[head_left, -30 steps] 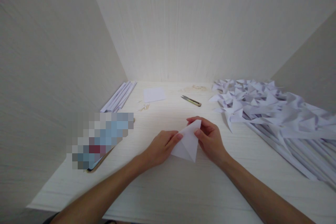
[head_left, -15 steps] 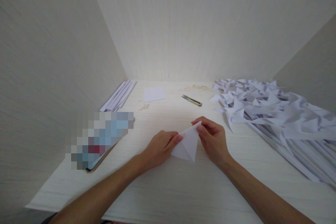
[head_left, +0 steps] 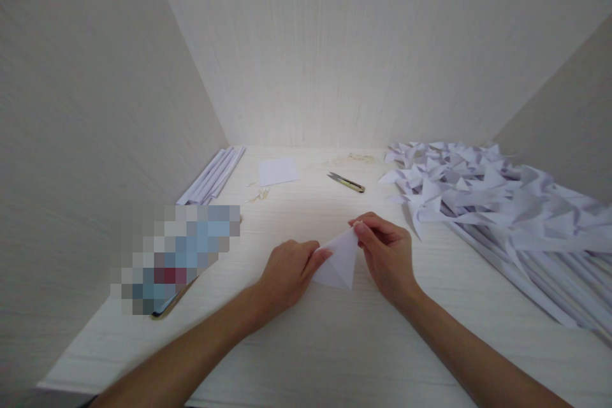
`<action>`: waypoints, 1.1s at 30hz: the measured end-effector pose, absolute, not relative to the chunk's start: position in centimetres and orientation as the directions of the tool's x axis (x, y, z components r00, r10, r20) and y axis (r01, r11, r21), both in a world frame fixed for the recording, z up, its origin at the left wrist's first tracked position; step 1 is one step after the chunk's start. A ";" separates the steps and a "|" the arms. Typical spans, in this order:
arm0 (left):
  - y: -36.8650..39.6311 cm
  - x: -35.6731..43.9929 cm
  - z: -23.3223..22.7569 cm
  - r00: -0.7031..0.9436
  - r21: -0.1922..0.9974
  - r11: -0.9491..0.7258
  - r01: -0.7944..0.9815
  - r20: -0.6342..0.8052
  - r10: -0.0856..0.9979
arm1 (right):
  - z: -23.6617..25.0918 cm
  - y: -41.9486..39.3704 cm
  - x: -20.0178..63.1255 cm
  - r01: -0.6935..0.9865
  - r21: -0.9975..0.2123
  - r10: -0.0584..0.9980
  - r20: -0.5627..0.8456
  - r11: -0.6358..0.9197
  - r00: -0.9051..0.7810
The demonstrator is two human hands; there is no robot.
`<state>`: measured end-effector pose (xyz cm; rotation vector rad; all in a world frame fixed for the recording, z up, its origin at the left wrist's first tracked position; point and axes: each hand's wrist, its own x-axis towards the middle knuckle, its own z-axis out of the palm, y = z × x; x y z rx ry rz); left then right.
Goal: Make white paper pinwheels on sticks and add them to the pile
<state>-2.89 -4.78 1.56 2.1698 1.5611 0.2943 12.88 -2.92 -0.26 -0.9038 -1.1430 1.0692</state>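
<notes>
The folded white paper (head_left: 338, 261) sits just below the middle of the frame, a triangle with its lower point resting on the worktop (head_left: 335, 344). My left hand (head_left: 287, 271) pins its left corner with closed fingers, steadying it, while my right hand (head_left: 387, 252) pinches the top corner so the fold stays aligned. To the right, a heap of folded paper pieces (head_left: 482, 197) lies within reach. Farther up are small snips (head_left: 347, 182), a flat white sheet (head_left: 278, 171), and rolled paper strips (head_left: 213, 175) against the left wall.

White folded paper triangle (head_left: 340, 260), point down, on tabletop.
</notes>
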 end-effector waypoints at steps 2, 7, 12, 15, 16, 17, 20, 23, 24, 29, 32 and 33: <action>-4.8 -2.9 1.5 0.335 0.458 -0.263 0.849 -0.083 0.939 | -0.3 -2.9 12.9 -0.166 -0.947 0.961 0.266 0.275 0.078; -4.8 -2.9 1.4 0.338 0.443 -0.269 0.855 -0.084 0.937 | -0.3 -2.9 12.8 -0.143 -0.947 0.957 0.277 0.287 0.090; -4.8 -2.9 1.5 0.335 0.438 -0.263 0.860 -0.095 0.938 | -0.1 -3.0 12.8 -0.124 -0.946 0.952 0.291 0.301 0.095; -4.8 -2.8 1.4 0.330 0.431 -0.263 0.863 -0.088 0.940 | -0.1 -3.0 12.8 -0.121 -0.943 0.949 0.301 0.311 0.095; -4.8 -2.8 1.4 0.327 0.429 -0.261 0.865 -0.087 0.941 | -0.1 -3.0 12.9 -0.125 -0.941 0.948 0.303 0.314 0.096; -4.8 -2.8 1.4 0.326 0.428 -0.261 0.865 -0.085 0.941 | -0.1 -3.0 12.9 -0.132 -0.939 0.947 0.305 0.317 0.101; -4.9 -2.8 1.3 0.329 0.416 -0.268 0.869 -0.080 0.941 | -0.1 -3.0 12.9 -0.155 -0.932 0.943 0.311 0.327 0.120; -4.9 -2.7 1.2 0.321 0.386 -0.265 0.884 -0.088 0.943 | -0.1 -2.9 13.0 -0.159 -0.935 0.945 0.297 0.317 0.137; -4.9 -2.7 1.1 0.321 0.381 -0.266 0.886 -0.087 0.943 | -0.1 -2.9 13.0 -0.165 -0.938 0.949 0.285 0.306 0.137; -4.7 -2.8 1.1 0.311 0.425 -0.252 0.869 -0.073 0.948 | -0.3 -2.6 12.9 -0.221 -0.954 0.979 0.190 0.201 0.070; -4.7 -2.9 1.2 0.298 0.451 -0.234 0.861 -0.075 0.952 | -0.3 -2.6 12.9 -0.223 -0.957 0.982 0.189 0.185 0.006; -4.7 -3.0 1.2 0.296 0.451 -0.234 0.862 -0.073 0.952 | -0.3 -2.6 12.9 -0.222 -0.957 0.981 0.196 0.187 -0.016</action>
